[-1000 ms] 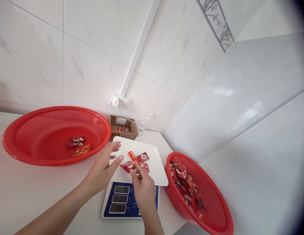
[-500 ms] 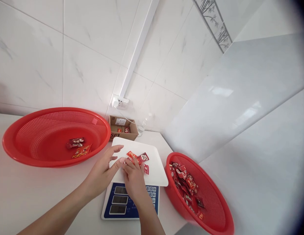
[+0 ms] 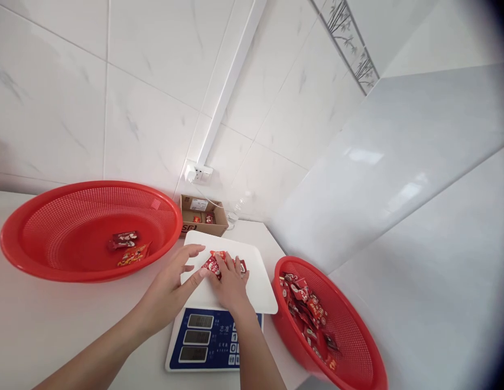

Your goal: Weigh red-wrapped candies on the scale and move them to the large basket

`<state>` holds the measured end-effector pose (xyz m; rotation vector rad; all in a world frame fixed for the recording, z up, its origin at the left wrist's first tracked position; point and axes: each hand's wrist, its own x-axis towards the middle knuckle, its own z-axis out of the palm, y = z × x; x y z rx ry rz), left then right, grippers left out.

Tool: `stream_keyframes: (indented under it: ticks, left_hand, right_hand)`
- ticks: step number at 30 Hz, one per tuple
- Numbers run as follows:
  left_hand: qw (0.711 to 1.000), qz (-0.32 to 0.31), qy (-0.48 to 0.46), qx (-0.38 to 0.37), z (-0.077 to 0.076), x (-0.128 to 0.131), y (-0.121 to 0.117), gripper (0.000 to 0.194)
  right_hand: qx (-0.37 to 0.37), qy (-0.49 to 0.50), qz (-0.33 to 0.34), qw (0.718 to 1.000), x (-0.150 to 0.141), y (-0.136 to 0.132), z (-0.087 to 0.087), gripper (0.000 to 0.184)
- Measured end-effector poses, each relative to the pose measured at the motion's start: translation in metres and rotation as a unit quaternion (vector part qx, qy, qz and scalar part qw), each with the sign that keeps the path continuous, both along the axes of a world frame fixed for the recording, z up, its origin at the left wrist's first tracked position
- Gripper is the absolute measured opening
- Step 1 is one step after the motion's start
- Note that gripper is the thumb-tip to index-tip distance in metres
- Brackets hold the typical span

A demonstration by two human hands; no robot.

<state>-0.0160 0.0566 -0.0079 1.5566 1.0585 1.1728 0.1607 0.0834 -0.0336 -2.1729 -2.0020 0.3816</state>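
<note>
Near, a scale point(image 3: 223, 360) supports a white pan point(image 3: 258, 295). Red packets point(image 3: 212, 265) lie on it under the spread right hand point(image 3: 232, 286); whether it grips any, I cannot tell. The left hand point(image 3: 168, 290), unclenched and holding nothing, hovers just left. Beyond stand the right basket point(image 3: 357, 330), left basket point(image 3: 44, 271) and, far, a cardboard box point(image 3: 211, 228).

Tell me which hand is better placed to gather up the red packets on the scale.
Probably the right hand: it is spread over the packets on the white tray, while the left hand is open at the tray's left side.
</note>
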Motion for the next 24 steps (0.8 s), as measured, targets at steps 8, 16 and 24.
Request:
stream_keyframes:
  ticks: [8,16,24]
  left_hand:
    - [0.999,0.001,-0.001,0.034,0.006,0.001,-0.001,0.037]
    - [0.999,0.022,0.008,0.032,0.015,-0.003,-0.003,0.038]
    - [1.000,0.014,0.020,0.018,0.020,-0.004,-0.006,0.045]
  right_hand:
    - [0.057,0.024,-0.014,0.998,-0.008,0.013,-0.002,0.052]
    - [0.067,0.029,0.021,0.997,0.038,-0.010,0.003,0.062]
    - [0.046,0.014,0.035,0.998,0.055,-0.023,0.006,0.042]
